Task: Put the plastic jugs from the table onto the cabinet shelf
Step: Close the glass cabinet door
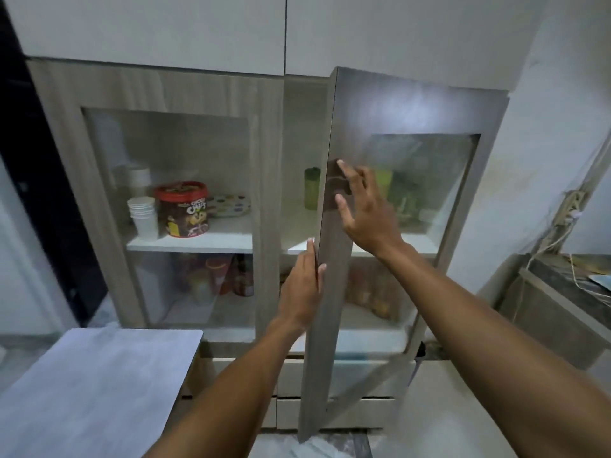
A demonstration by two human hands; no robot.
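The cabinet's right glass door stands partly open. My left hand holds the door's free edge, fingers behind it and thumb on the front. My right hand is spread on the door's front at the dark handle, holding nothing. A light green plastic jug stands on the white shelf, seen through the gap. Through the door's glass I see another light green jug and a darker green one, both blurred. The grey table lies at lower left; its visible part carries no jugs.
Behind the shut left door are stacked white cups, a red-lidded chocolate tub and a dotted plate. Jars fill the lower shelf. Drawers sit below the cabinet. A dark box with cables stands at right.
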